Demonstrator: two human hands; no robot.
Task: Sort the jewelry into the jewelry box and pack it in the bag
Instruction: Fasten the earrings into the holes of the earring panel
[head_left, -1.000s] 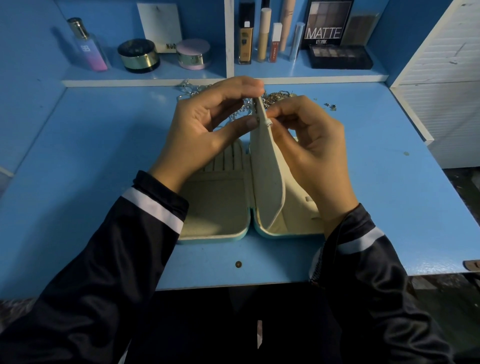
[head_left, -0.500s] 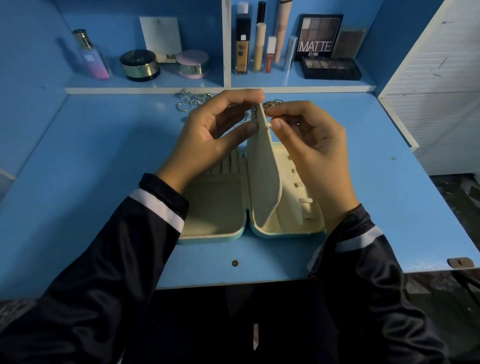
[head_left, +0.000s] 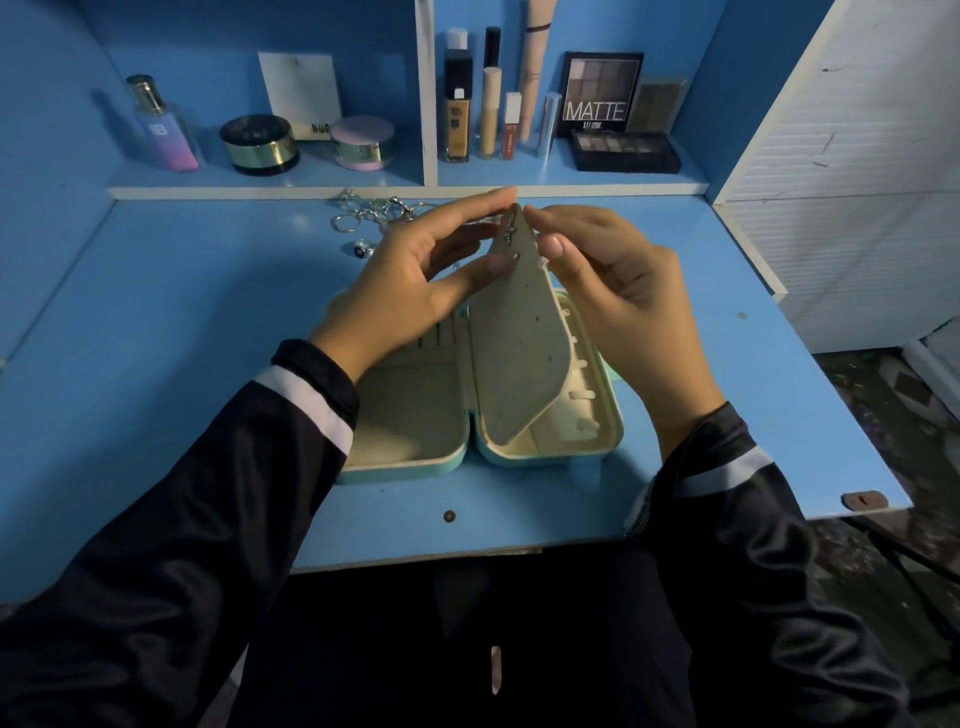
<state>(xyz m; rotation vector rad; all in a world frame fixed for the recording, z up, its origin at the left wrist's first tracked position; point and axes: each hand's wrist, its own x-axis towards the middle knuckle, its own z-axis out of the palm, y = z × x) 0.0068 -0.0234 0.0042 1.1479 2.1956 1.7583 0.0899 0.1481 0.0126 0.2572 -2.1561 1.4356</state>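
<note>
- Head view: jewelry box lies open flat on the blue desk, both halves facing up, near the desk's front edge.
- Its inner earring flap stands upright from the hinge line between the halves, probably raised so both faces can be reached.
- Left hand grasps the flap near its top, thumb on the near face and forefinger along the top edge. Looks like it is there to steady the flap.
- Right hand has curled fingers, with thumb and forefinger pinching the flap's top right edge. Can't tell whether a backing piece is between them.
- Earrings are already pinned near the flap's tip, so my read is that a stud is being fastened.
- Loose jewelry pile sits behind the hands, by the shelf, with one ring just in front of it, so sorting is far from done.
- No bag in view.
</note>
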